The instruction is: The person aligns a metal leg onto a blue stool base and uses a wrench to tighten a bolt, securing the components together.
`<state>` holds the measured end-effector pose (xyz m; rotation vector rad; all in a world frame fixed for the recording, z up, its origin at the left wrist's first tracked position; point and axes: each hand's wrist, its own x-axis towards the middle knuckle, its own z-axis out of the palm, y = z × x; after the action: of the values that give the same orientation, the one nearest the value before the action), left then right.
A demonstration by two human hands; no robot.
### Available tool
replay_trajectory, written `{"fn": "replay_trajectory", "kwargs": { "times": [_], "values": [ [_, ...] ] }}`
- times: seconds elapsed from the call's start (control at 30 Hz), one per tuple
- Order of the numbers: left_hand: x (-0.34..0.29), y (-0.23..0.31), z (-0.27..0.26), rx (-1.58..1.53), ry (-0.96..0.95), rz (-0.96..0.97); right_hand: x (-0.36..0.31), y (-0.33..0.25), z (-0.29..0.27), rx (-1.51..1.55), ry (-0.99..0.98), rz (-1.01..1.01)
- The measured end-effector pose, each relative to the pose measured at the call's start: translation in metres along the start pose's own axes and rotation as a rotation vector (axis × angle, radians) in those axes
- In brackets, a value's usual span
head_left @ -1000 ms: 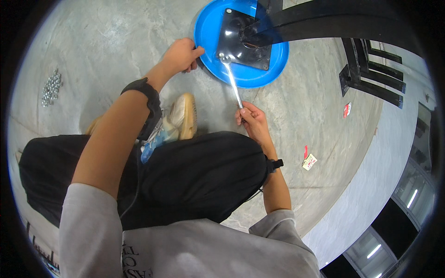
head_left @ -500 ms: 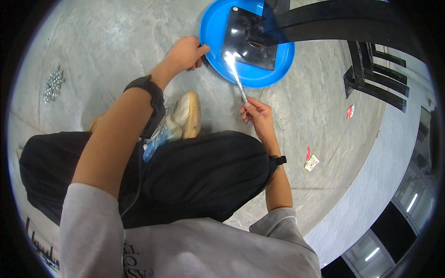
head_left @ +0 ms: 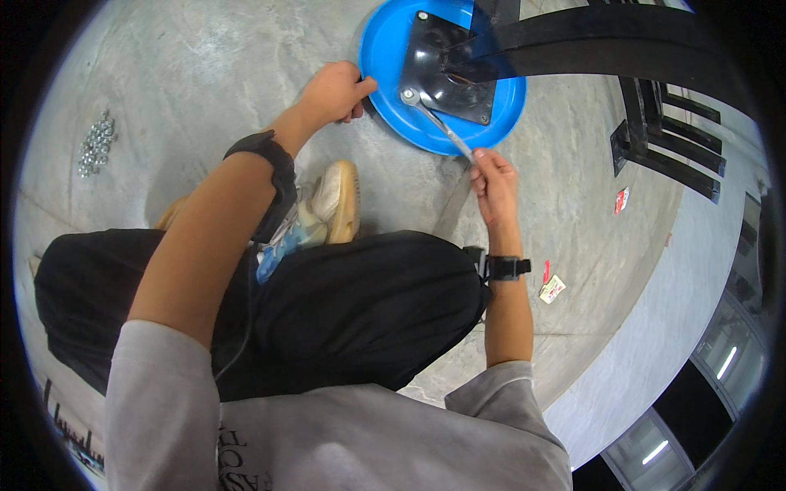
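Observation:
My right hand [head_left: 495, 186] is closed round the end of a silver wrench [head_left: 444, 128]. The wrench's far head sits around a nut [head_left: 408, 94] at the near left corner of a black metal plate [head_left: 430, 61]. That plate lies inside a round blue dish-shaped base [head_left: 514, 119] and carries a curved black beam [head_left: 589, 42]. My left hand [head_left: 334, 92] is closed, thumb and fingers pinching the left rim of the blue base. Other nuts show at the plate's far left corner and near right corner.
A pile of small silver nuts [head_left: 98, 144] lies on the concrete floor at far left. Black slatted metal parts [head_left: 667, 135] stand at the right. A red packet [head_left: 621, 200] and a pale paper scrap [head_left: 552, 288] lie on the floor. My shoe [head_left: 336, 200] is close below the base.
My right hand has swung the wrench's handle end rightward and slightly away from me, its head staying at the same nut. The left hand remains at the rim.

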<state>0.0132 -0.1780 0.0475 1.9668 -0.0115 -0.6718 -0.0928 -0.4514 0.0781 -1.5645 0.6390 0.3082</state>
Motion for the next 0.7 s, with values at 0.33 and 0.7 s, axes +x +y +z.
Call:
{"fn": "replay_trajectory", "kwargs": {
  "times": [0.33, 0.7],
  "values": [
    [0.002, -0.001, 0.001, -0.012, -0.006, -0.001, 0.096, -0.06, 0.021, 0.401, 0.222, -0.11],
    [0.001, -0.008, -0.002, -0.06, 0.008, 0.025, 0.051, -0.071, -0.013, 0.575, -0.063, -0.251]
  ]
}}
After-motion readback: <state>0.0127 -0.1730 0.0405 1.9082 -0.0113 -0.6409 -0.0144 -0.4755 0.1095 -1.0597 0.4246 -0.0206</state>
